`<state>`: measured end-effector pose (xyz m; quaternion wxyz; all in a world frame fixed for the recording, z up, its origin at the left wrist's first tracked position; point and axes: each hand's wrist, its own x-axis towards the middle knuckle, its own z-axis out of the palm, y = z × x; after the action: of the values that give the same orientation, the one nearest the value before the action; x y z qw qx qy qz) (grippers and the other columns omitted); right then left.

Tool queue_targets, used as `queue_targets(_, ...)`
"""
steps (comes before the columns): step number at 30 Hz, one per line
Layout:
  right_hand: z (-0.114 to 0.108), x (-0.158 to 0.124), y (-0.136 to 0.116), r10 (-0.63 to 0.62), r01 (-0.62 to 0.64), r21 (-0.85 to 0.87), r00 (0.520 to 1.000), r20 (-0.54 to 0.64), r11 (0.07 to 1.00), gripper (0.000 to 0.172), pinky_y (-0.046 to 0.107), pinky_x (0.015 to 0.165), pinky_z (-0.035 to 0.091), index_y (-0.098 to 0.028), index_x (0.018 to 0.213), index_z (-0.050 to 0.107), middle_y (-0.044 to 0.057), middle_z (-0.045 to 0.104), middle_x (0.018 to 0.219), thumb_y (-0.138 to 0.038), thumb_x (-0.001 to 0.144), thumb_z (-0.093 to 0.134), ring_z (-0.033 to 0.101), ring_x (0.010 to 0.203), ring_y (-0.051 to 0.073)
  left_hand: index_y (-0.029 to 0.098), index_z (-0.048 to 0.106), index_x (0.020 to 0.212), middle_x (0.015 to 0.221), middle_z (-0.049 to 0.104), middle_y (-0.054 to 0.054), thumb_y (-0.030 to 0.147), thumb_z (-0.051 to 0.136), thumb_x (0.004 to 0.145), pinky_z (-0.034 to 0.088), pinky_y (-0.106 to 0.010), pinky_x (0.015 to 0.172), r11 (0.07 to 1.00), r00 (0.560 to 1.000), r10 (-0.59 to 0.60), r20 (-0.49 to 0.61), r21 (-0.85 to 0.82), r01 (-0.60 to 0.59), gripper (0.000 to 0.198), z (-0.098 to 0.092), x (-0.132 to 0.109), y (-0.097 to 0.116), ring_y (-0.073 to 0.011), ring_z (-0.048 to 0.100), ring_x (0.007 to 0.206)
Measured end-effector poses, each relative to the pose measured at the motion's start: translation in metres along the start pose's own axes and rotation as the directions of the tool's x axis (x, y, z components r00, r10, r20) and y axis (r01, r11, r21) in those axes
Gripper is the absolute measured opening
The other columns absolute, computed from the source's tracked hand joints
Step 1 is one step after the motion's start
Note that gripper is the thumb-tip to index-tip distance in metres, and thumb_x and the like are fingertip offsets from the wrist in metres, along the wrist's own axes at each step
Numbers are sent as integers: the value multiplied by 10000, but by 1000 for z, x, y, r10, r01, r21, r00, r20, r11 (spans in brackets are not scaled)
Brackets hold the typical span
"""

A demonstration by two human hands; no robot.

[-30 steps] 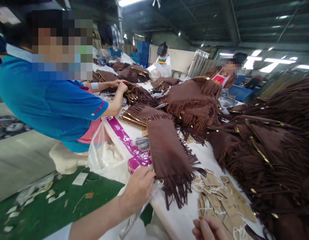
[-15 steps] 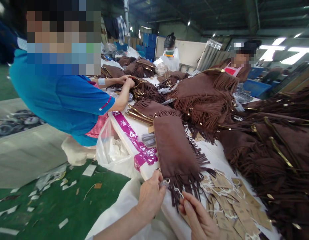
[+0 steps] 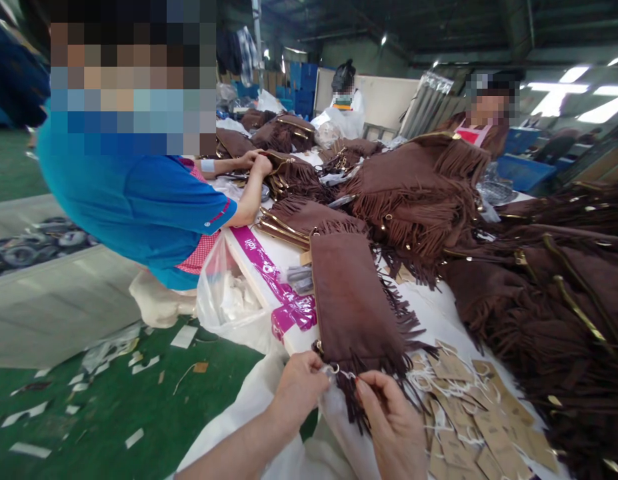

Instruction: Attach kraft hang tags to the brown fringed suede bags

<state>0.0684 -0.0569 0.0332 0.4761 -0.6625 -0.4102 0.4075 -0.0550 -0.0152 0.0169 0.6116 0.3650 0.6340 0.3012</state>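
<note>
At the bottom centre of the frame, the left hand (image 3: pixel 299 390) is pinched on a small metal ring (image 3: pixel 333 369) at the near corner of a brown fringed bag (image 3: pixel 356 303). Just to its right, the right hand (image 3: pixel 393 420) is closed with thumb and fingertips around a thin white string (image 3: pixel 347 375) that runs to the ring; the two hands are almost touching. The bag lies flat on the white tabletop (image 3: pixel 429 313), its long side running away from the viewer and its fringe hanging over the near edge, just above the hands.

To the lower right, beside the right hand, a loose heap of tan paper tags (image 3: pixel 469 407) with white strings is spread on the tabletop. Left of the bag, a strip of magenta tape (image 3: pixel 276 283) is seen along the tabletop edge, and a clear plastic bag (image 3: pixel 229 307) with white contents hangs below it. Piles of further brown fringed bags (image 3: pixel 543 300) with gold-coloured bars fill the right and centre of the frame.

In the upper left, a person in a blue shirt (image 3: pixel 139 200) is bent over the tabletop, both hands on another brown bag. Two more persons are seen at the far end, in the upper centre and upper right. The green floor (image 3: pixel 89 427) at lower left is littered with paper scraps.
</note>
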Motion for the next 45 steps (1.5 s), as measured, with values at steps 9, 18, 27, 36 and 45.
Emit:
queue_targets(9,-2,11,6,-19,47,-130,978,209,990,277,215,552,430,-185,790,549,-3,570,635,-459,774,506,537,595,140,113,605,558,462,507,45,50,422,445,263,-197,465,995,999,-24,47,-98,28,223,-2,3,-9,-92,418,481)
queue_targets(18,-1,24,-6,-6,51,-154,960,280,987,262,227,558,420,-183,779,543,-13,544,639,-442,783,504,524,592,136,126,601,540,402,417,76,24,406,469,219,-189,411,998,997,-66,46,23,64,231,-2,-6,9,-62,324,406)
queue_targets(27,-1,29,-11,-33,155,-324,936,352,933,223,227,534,397,-192,745,532,-14,545,635,-395,799,456,517,575,135,124,632,612,490,447,55,67,396,483,215,-188,421,998,993,34,109,54,-40,275,-3,-3,1,-76,359,469)
queue_targets(36,8,33,-24,-155,412,-567,882,445,714,155,246,559,389,-203,730,529,-8,562,637,-264,809,410,531,576,142,161,609,560,493,437,51,91,431,487,231,-190,442,987,990,116,81,99,-124,205,-4,-4,-4,-106,397,509)
queue_targets(45,9,36,-23,-219,622,-562,753,621,545,227,265,626,415,-189,737,568,32,591,735,-107,810,369,567,655,152,154,576,466,418,376,73,51,428,445,188,-201,434,996,993,88,75,-9,-87,182,-6,-5,2,-86,336,466)
